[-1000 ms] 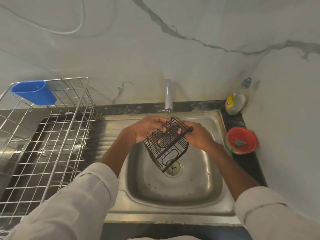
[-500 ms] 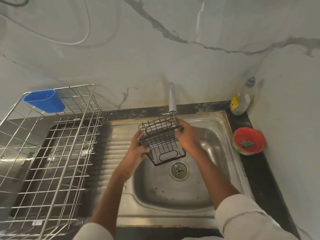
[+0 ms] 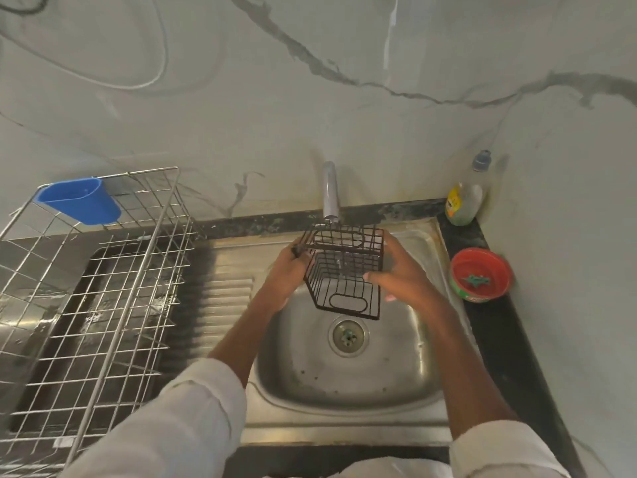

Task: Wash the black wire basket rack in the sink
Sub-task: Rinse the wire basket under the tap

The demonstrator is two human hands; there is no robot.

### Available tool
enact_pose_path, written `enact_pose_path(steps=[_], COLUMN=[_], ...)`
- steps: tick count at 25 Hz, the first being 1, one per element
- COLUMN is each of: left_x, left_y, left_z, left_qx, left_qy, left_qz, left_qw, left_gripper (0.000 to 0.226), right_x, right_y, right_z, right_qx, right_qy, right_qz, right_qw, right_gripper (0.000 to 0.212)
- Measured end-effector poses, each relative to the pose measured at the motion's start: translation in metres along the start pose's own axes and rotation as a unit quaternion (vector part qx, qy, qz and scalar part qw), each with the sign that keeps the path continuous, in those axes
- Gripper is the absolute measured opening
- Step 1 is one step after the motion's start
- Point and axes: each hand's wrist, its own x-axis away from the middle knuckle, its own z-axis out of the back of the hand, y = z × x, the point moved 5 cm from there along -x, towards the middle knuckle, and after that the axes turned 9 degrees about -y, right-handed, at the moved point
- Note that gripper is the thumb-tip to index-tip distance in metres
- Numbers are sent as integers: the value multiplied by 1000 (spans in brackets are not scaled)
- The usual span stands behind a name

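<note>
The black wire basket rack (image 3: 344, 270) hangs in the air over the steel sink (image 3: 344, 391), right under the tap spout (image 3: 330, 191). Its open top faces me and tilts toward the drain (image 3: 347, 335). My left hand (image 3: 286, 270) grips its left edge, fingers curled round the wires. My right hand (image 3: 403, 270) holds its right side, thumb across the near wires. A thin stream of water seems to fall into the rack.
A large steel wire dish rack (image 3: 86, 305) with a blue plastic cup (image 3: 81, 200) stands on the drainboard at left. A dish soap bottle (image 3: 467, 194) and a red bowl (image 3: 481, 274) with a green scrubber sit on the dark ledge at right.
I have turned the rack so its open top faces me and shifted it right, under the tap. Both hands kept hold of it.
</note>
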Motion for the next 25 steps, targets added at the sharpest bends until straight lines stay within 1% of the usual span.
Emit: enact_pose_path(steps=[2,3,4,7,9,11,13,15,17,18,21,23,25], left_x=[-2,-3,-6,-10,-12,-11,-8,0,5,6,11,17,24], left_y=[21,30,35,47,49,43,36,29,19,14,-2,-8,-10], left_z=[-17,-24,-29,-40,-43,-44,-43,-42,-37,-33,-18,-7,3], left_qx=[23,21,13,-30,-52,-44,-21,-13,-7,-3,31,62,62], left_qy=[-83,-112,-119,-84,-61,-59,-61,-53,-21,-2,39,62,81], left_qz=[1,0,-6,-21,-30,-32,-29,-23,-18,-17,2,15,16], left_qw=[996,994,993,996,996,997,997,998,1000,1000,999,996,995], left_gripper=[23,23,22,24,27,36,48,54,47,40,30,28,29], right_x=[12,17,21,29,33,37,41,44,42,39,28,26,17], right_y=[11,15,20,24,24,23,22,20,18,19,18,12,8], right_z=[14,18,21,21,16,11,7,2,-5,-9,-18,-22,-25], right_qx=[-27,-38,-43,-31,-19,-9,-6,3,25,35,62,74,61], right_qy=[-19,-12,6,61,113,157,185,175,143,132,94,71,38], right_qz=[-10,-16,-23,-24,-34,-54,-69,-66,-52,-46,-27,-7,1], right_qw=[999,999,999,997,993,986,980,982,988,990,993,995,997], right_gripper=[94,91,89,96,102,108,103,86,69,70,89,90,91])
